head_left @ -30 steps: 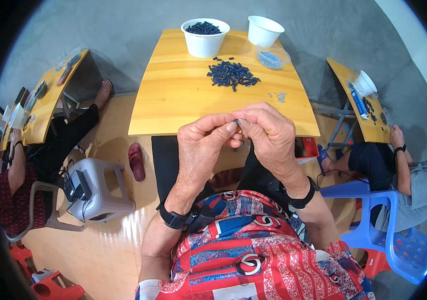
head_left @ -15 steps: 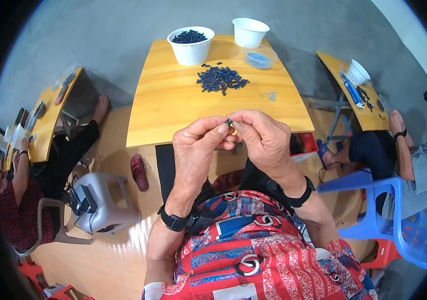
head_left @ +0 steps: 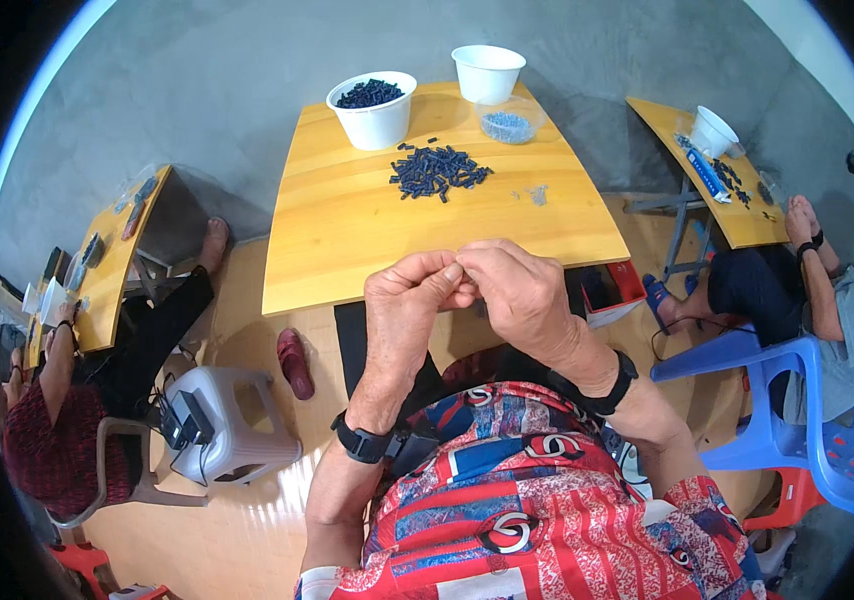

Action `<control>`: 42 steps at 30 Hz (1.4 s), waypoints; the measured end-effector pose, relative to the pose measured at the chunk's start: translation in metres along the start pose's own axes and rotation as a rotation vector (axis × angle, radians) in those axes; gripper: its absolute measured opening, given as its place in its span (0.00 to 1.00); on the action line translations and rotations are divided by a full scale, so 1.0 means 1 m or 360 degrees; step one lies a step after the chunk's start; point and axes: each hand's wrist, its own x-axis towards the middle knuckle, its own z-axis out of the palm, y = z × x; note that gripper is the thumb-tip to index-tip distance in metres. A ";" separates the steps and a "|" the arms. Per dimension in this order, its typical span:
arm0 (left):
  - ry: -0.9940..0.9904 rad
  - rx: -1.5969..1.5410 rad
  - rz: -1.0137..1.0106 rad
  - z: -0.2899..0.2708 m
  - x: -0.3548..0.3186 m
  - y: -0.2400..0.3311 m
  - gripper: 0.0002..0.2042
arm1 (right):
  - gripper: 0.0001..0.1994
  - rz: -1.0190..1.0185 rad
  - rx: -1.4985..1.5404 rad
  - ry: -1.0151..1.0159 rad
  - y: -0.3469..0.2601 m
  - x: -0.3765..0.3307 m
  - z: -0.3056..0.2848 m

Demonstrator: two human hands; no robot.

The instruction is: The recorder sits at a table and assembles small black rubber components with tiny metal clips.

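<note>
My left hand [head_left: 404,305] and my right hand [head_left: 524,292] meet just past the near edge of the wooden table [head_left: 337,255]. Thumbs and fingertips of both press together in a pinch, and whatever sits between them is hidden. Beyond them lies a loose pile of short dark-blue tube-like pieces [head_left: 437,172]. To its right is a small scatter of clear, pale bits [head_left: 537,194]. A white tub [head_left: 372,128] heaped with the same dark pieces stands at the back left. A clear round container [head_left: 537,122] at the back right holds tiny light-blue pieces.
Another white tub [head_left: 488,78] stands at the far edge. A red box [head_left: 627,285] is below the table's right corner. People sit at side tables left and right. A grey stool [head_left: 232,430], a maroon slipper [head_left: 295,364] and a blue chair [head_left: 797,400] surround me.
The small dark piece seen between my fingertips is now hidden, as my right fingers have closed over it. The whole view has shifted slightly.
</note>
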 end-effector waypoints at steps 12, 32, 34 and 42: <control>0.0237 -0.0100 -0.0070 -0.067 0.017 -0.023 0.05 | 0.06 0.1248 0.0695 -0.0610 0.105 0.054 0.066; 0.0333 0.0005 -0.0088 -0.109 0.093 -0.026 0.06 | 0.04 0.0384 -0.0337 -0.1122 0.185 0.060 0.160; 0.0333 -0.0023 -0.0108 -0.108 0.096 -0.029 0.06 | 0.04 0.0357 -0.0351 -0.1148 0.186 0.058 0.162; 0.0314 -0.0113 -0.0165 -0.104 0.113 -0.043 0.07 | 0.03 0.0319 -0.0024 -0.0862 0.170 0.060 0.135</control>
